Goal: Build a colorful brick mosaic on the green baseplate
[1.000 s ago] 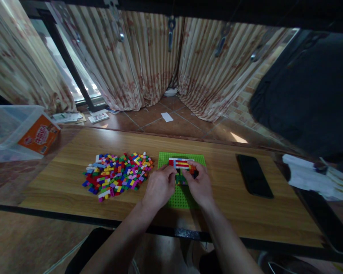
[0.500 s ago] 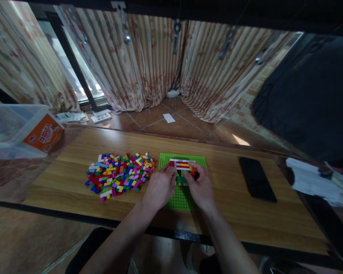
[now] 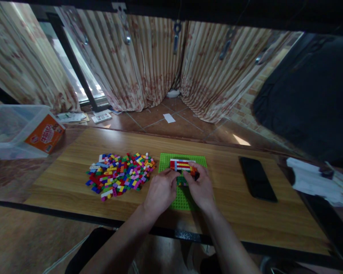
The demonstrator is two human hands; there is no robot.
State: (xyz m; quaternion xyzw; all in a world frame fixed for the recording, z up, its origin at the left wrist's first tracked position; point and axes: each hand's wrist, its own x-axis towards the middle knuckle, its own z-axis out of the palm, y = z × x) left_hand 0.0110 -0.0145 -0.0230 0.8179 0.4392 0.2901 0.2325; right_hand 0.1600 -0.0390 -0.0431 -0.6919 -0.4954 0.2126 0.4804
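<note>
A green baseplate (image 3: 166,162) lies on the wooden table (image 3: 74,152), with a small brick build (image 3: 180,165) of red, white and yellow rows on its far half. My left hand (image 3: 159,191) is curled, its fingertips pressed against the build's near left side. My right hand (image 3: 199,187) pinches the build's right end, where an orange brick (image 3: 192,171) shows between thumb and finger. Both hands rest over the middle of the plate and hide the lower bricks. A pile of several loose coloured bricks (image 3: 120,174) lies just left of the plate.
A black phone (image 3: 257,178) lies flat to the right of the plate. White papers (image 3: 317,180) sit at the table's right end. A clear plastic bin (image 3: 20,131) with an orange label stands off the far left corner. Curtains hang behind.
My left hand has shifted slightly right and closer to the build. My right hand and the bricks have stayed in place.
</note>
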